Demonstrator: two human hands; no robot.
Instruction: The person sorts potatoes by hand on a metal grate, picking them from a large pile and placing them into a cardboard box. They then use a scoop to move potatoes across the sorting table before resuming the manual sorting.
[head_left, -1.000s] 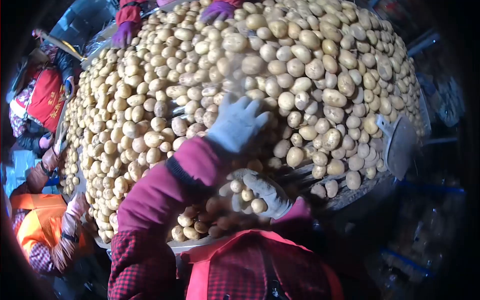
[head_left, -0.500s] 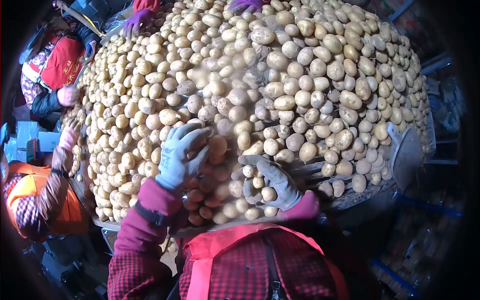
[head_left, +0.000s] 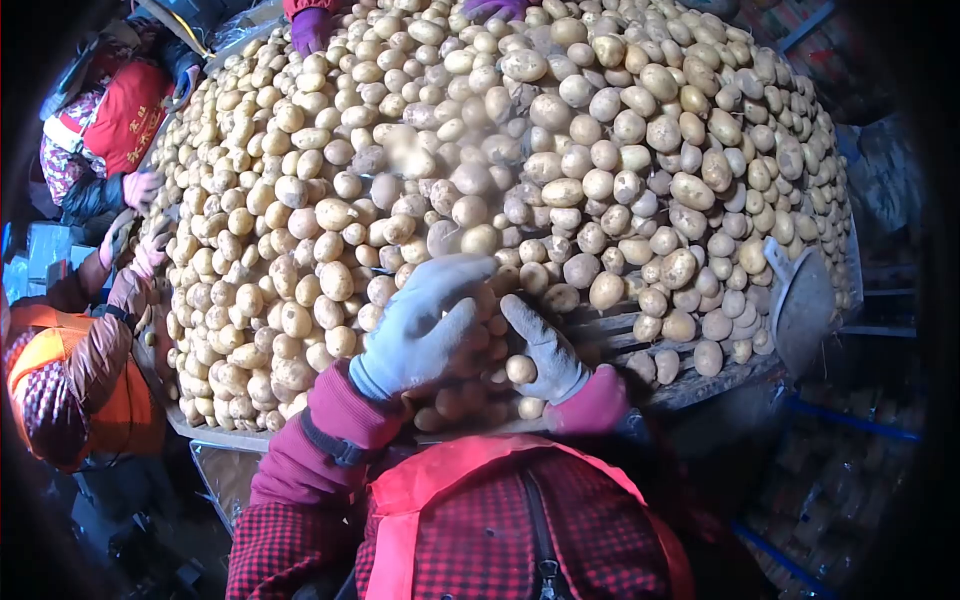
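Note:
A huge heap of potatoes (head_left: 380, 190) covers the table in front of me. My left hand (head_left: 425, 325), in a pale blue-grey glove, arches over the near edge of the heap, its fingers reaching right and its thumb apart. Facing it, my right hand (head_left: 548, 358) wears a grey glove and curls around a small potato (head_left: 520, 369) at its palm. Between the two hands lie more potatoes in shadow, partly hidden by the left glove. Another small potato (head_left: 531, 408) sits just below the right hand.
Wooden slats (head_left: 610, 330) show right of my hands. A scoop-like metal piece (head_left: 800, 310) stands at the table's right corner. Two people work along the left side, one in an orange vest (head_left: 125, 430), one with a red bag (head_left: 130, 115). Purple gloves (head_left: 310, 32) reach in from the far side.
My left hand has moved right and closer to my right hand, fingers now stretched over the potatoes. Fewer small potatoes show in my right hand. The far purple glove has shifted right.

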